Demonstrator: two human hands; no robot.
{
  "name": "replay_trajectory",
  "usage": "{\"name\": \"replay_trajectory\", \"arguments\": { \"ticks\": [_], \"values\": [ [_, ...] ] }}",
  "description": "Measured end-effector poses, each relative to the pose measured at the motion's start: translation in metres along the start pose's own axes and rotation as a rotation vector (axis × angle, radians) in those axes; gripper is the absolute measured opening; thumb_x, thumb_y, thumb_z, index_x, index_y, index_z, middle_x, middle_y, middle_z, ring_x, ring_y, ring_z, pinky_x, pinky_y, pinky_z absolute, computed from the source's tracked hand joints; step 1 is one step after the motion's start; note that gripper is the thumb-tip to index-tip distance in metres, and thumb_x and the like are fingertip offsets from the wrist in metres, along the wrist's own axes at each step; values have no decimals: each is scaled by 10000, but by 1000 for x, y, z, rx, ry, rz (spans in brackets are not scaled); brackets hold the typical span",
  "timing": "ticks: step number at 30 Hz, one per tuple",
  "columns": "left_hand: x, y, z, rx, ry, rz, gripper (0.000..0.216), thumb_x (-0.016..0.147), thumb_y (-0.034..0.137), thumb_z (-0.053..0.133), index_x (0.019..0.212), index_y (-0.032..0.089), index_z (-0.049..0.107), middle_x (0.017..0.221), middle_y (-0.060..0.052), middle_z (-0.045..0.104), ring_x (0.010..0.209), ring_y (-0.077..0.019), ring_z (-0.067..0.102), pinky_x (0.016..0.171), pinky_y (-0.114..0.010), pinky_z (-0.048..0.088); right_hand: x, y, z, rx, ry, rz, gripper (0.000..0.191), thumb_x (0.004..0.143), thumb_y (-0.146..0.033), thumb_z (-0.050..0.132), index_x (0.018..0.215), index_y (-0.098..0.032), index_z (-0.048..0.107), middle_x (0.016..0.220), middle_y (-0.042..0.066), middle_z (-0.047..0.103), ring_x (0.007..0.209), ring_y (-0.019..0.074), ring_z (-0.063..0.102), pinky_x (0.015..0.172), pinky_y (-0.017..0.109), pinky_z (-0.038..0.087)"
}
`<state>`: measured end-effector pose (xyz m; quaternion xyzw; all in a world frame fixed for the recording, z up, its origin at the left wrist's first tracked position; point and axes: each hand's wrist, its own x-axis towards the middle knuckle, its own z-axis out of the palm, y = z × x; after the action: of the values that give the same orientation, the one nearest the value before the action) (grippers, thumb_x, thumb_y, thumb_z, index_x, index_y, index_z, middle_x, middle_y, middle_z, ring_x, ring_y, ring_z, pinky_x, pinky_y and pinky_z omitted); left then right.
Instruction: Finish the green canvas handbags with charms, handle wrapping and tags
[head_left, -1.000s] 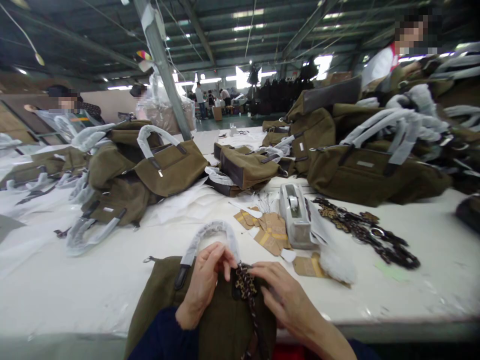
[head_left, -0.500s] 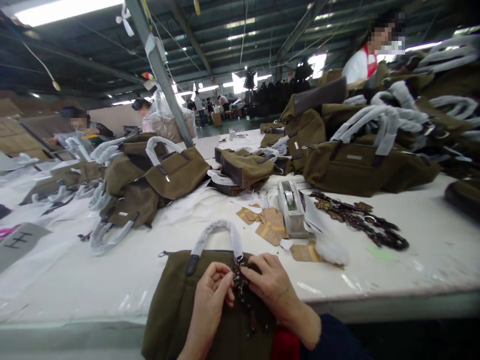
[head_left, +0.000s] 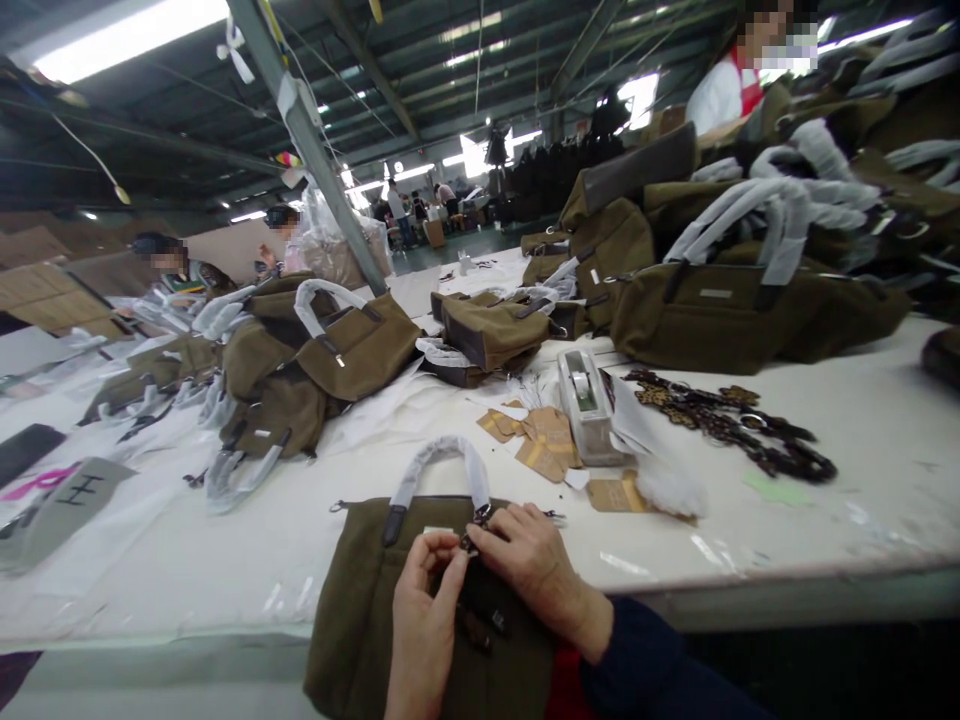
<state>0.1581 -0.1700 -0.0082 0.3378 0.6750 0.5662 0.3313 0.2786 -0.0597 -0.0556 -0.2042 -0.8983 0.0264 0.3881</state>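
An olive-green handbag (head_left: pixel 352 600) leans over the table's front edge before me, its handle (head_left: pixel 442 450) wrapped in white tissue. At the handle's right base hangs a dark beaded charm (head_left: pixel 476 628), partly hidden behind my fingers. My left hand (head_left: pixel 431 600) pinches the charm's upper part between thumb and forefinger. From the right, my right hand (head_left: pixel 532 565) has its fingers closed on the same charm close to the handle ring. A pale label (head_left: pixel 439 531) shows on the bag just above my left fingers.
Behind the bag stand a tape dispenser (head_left: pixel 587 405) and brown paper tags (head_left: pixel 546 445). A heap of dark beaded charms (head_left: pixel 757 425) lies to the right. More olive bags (head_left: pixel 750 315) are piled at the back; a co-worker (head_left: pixel 724 90) stands behind them.
My hands have moved slightly up the charm toward the handle ring. The charm's strands, hanging visible between my hands before, are now mostly covered. The camera view has shifted a little.
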Motion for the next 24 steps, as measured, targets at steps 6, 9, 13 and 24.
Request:
{"name": "replay_trajectory", "arguments": {
  "ticks": [6,9,13,24],
  "values": [
    [-9,14,1,-122,58,-104,308,832,351,734,1058,201,588,996,-33,684,951,-180,632,861,-275,492,-6,0,-1,23,36,29,146,966,-197,584,1082,-232,665,816,20,633,731,171,512,669,318,348],
    [-17,24,3,-229,68,-169,288,807,367,750,994,189,623,1022,-41,680,964,-188,625,799,-268,524,-7,-1,-4,51,38,17,152,958,-191,593,1088,-226,664,826,23,643,731,171,517,649,312,353],
    [-20,28,0,-258,113,-267,345,757,378,786,1013,197,642,1022,-35,669,920,-186,630,651,-245,551,-10,-1,-7,93,36,22,171,964,-174,581,1107,-222,661,844,24,656,741,170,528,652,306,365],
    [5,-1,3,-107,-165,-277,479,884,588,586,806,120,646,528,24,571,357,-54,432,335,-141,313,-18,-14,-10,91,-51,26,177,951,-199,608,1121,-207,654,887,44,641,799,206,532,664,340,379]
  ]
}}
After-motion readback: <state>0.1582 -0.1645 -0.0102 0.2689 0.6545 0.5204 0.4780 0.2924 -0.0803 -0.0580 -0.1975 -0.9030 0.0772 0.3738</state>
